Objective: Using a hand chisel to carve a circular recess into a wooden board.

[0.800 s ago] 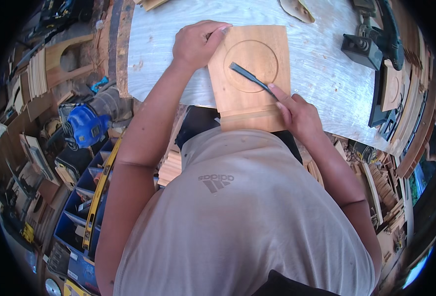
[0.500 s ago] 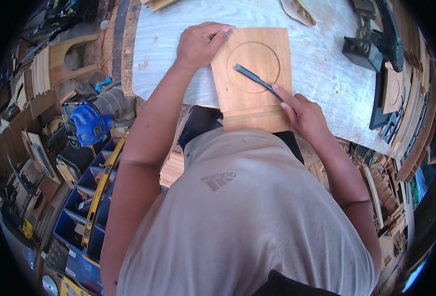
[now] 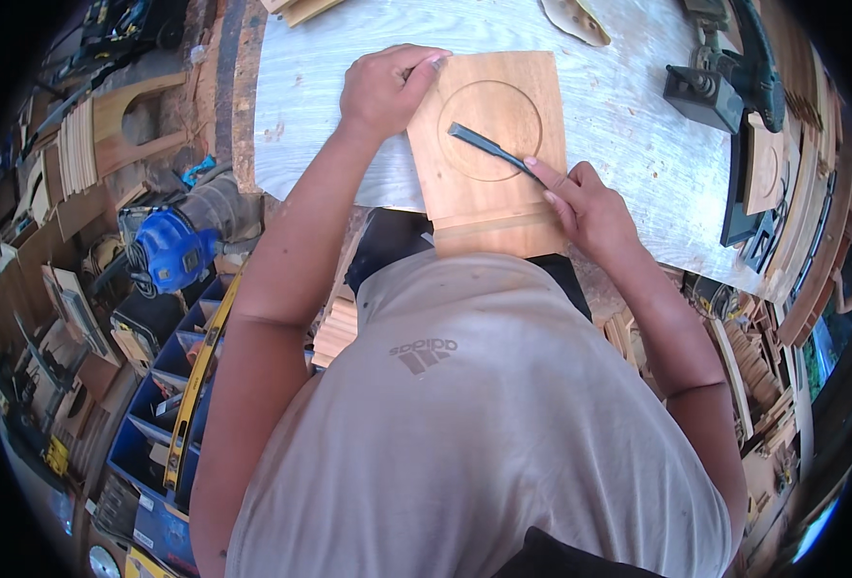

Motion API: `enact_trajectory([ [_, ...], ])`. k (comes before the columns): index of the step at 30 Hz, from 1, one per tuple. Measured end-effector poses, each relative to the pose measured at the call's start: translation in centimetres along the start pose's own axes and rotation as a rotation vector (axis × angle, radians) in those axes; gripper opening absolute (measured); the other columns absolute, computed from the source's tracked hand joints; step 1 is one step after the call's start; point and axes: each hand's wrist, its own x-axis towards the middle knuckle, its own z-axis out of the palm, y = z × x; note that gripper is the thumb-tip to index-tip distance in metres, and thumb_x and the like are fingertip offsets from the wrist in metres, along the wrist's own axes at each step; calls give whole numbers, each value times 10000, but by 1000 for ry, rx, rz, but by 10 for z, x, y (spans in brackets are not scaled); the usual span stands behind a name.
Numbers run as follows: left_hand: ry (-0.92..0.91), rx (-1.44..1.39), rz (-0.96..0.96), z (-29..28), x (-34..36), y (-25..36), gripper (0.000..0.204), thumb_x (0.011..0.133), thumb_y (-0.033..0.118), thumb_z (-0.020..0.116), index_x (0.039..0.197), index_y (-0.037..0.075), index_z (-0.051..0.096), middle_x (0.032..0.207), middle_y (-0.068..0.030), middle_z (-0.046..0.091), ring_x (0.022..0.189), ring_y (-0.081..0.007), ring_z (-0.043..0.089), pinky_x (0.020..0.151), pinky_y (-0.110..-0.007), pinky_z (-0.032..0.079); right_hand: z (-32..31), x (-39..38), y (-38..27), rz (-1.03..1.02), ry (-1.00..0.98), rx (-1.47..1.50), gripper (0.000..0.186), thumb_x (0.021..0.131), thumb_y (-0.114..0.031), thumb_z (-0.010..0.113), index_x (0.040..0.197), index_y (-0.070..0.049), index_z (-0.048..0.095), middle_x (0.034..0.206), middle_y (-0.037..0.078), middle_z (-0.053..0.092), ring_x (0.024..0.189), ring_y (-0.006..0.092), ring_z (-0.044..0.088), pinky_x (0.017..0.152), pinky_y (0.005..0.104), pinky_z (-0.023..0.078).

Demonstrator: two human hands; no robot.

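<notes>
I look down on a pale plywood surface (image 3: pixel 638 183) that fills the upper middle of the view, its grain bending toward the rim. My grey shirt (image 3: pixel 484 433) takes up the lower half, with both bare forearms reaching up from it.

On the surface, at its near edge, lies a square wooden board (image 3: pixel 503 207), reddish brown, with a circle (image 3: pixel 491 131) cut shallowly into its upper part. The board's near end hangs over the edge of the surface toward my chest.

To the left, below the surface, sits a blue power tool (image 3: pixel 170 249) with a dark cord, among stacked wood offcuts and blue bins (image 3: pixel 156 385). At the upper right, on the surface, stands a dark green and black machine (image 3: pixel 729 77), and beside it, along the right rim, are curved wooden pieces (image 3: pixel 768 164).

My left hand (image 3: pixel 382 91) lies on the board's upper left corner, fingers curled over the edge and pressing it down; it grasps nothing else. My right hand (image 3: pixel 585 207) is at the board's right side, closed around the handle of a chisel (image 3: pixel 488 149), with the forefinger stretched along the shaft.

The chisel is dark and slender, slanting up and left from that hand, and its blade tip rests inside the circle, near its upper left arc.
</notes>
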Motion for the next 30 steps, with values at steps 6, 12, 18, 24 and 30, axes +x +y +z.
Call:
enact_trajectory([
  [6, 39, -32, -15, 0, 0, -3, 218, 967, 297, 621, 1041, 195, 799, 972, -61, 768, 846, -264, 724, 761, -359, 569, -2, 9, -12, 41, 40, -52, 498, 1010, -188, 588, 1466, -378, 528, 885, 125, 524, 693, 318, 586, 647, 429, 509],
  [12, -6, -67, -38, 0, -1, -5, 213, 964, 290, 629, 1038, 183, 798, 970, -65, 769, 829, -268, 727, 754, -353, 571, -1, 0, 12, -78, 18, -21, 477, 1039, -285, 540, 1489, -426, 473, 877, 137, 531, 651, 320, 602, 625, 424, 531],
  [18, 5, -60, -1, -2, 1, -2, 211, 965, 283, 627, 1037, 187, 801, 956, -62, 770, 810, -259, 725, 743, -348, 570, 9, -3, 10, -84, 61, 8, 495, 1026, -276, 567, 1490, -422, 476, 840, 121, 541, 647, 315, 600, 608, 420, 526],
  [24, -10, -25, -4, -1, 1, 1, 214, 976, 184, 625, 1077, 86, 785, 978, -115, 773, 861, -223, 743, 765, -313, 565, 8, -2, 2, -32, 55, -94, 499, 1030, -293, 557, 1494, -441, 450, 835, 126, 557, 664, 320, 627, 605, 430, 543],
  [30, -11, -22, -5, -3, 2, 3, 219, 973, 198, 631, 1080, 82, 783, 995, -124, 772, 888, -229, 743, 781, -306, 566, 8, -2, -3, -10, 57, -79, 490, 1036, -307, 542, 1493, -454, 441, 846, 131, 570, 672, 323, 635, 614, 433, 549],
])
